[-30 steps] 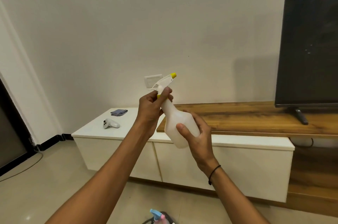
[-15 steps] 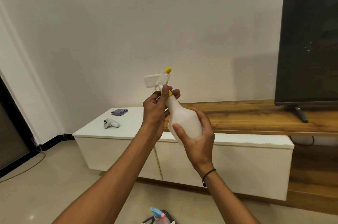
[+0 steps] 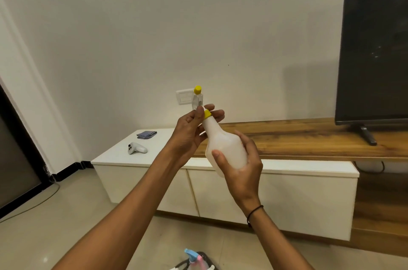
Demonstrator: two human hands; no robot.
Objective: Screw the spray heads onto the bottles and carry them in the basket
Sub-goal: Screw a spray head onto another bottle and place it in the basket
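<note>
The right hand (image 3: 239,166) is wrapping its fingers around the belly of the white bottle (image 3: 225,150), gripping it firmly and holding it tilted, neck leaning toward eleven o'clock, in mid-air in front of the white cabinet (image 3: 287,190). The left hand (image 3: 189,133) is pinching the neck area, thumb and fingers closing on the yellow collar (image 3: 207,114) of the spray head (image 3: 197,98), which is sitting on top of the bottle with its yellow nozzle tip (image 3: 197,89) pointing up at twelve o'clock. Down at six o'clock, at the picture's bottom edge, a dark basket (image 3: 204,257) is showing partly, with a blue and pink spray head (image 3: 192,255) poking out of it. On the cabinet top at nine o'clock from the hands, a white controller (image 3: 136,148) and a folded grey cloth (image 3: 146,134) are lying near each other. A dark television (image 3: 375,42) is standing on the wooden shelf (image 3: 309,137) at two o'clock.
</note>
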